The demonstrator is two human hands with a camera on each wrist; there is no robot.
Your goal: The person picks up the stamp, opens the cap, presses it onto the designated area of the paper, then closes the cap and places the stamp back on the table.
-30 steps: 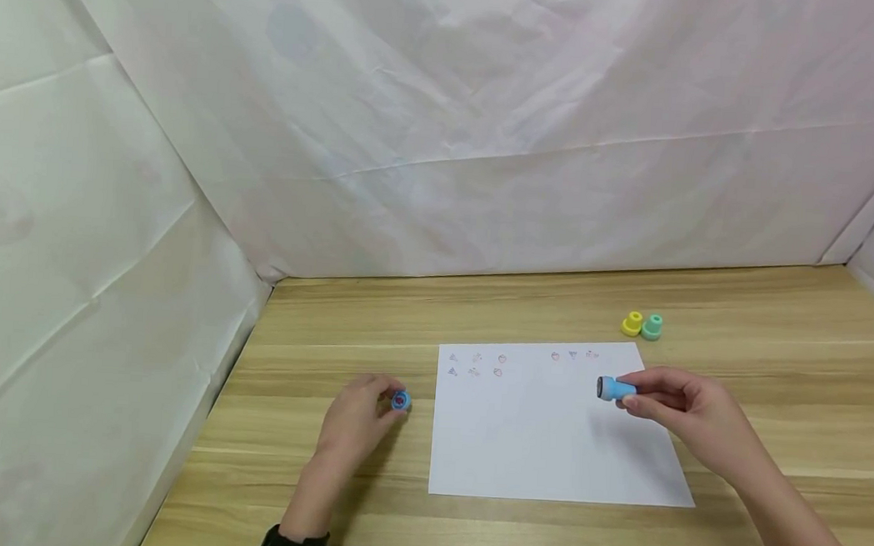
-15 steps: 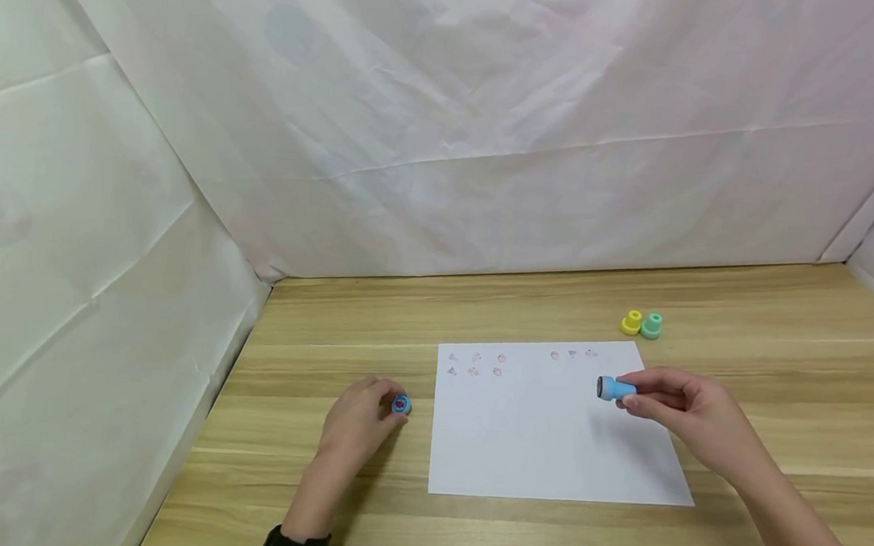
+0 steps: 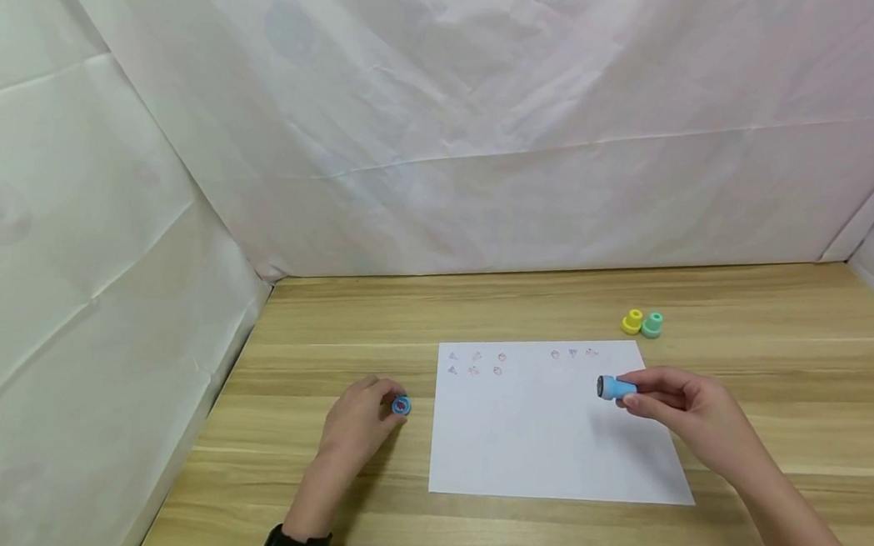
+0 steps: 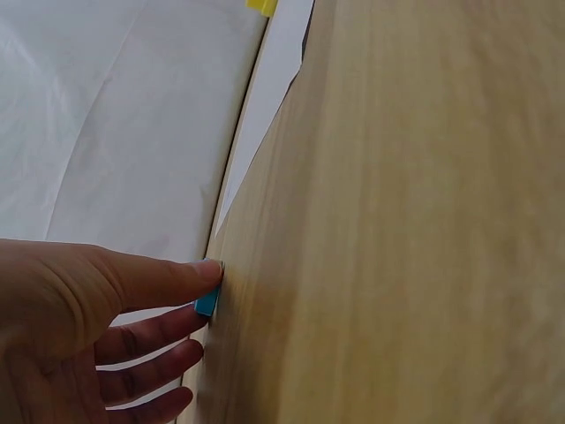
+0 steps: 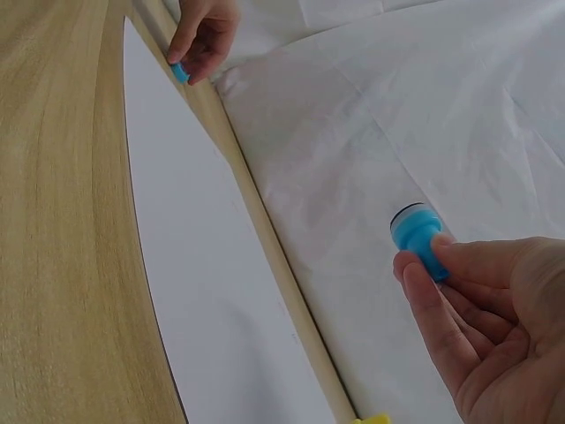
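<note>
Over white paper sheet point(image 3: 547, 430), right hand point(image 3: 687, 409) pinches small blue plastic stamp point(image 3: 613, 388), uncapped; left hand point(image 3: 356, 422) grips blue cap point(image 3: 400, 404) on wooden surface point(image 3: 779, 327). Next: press stamp squarely on blank area.

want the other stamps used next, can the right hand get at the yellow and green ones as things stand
Probably yes. The yellow stamp and green stamp stand in the open just past the paper, with nothing between them and the right hand. But that hand pinches a blue stamp, so it isn't free.
</note>
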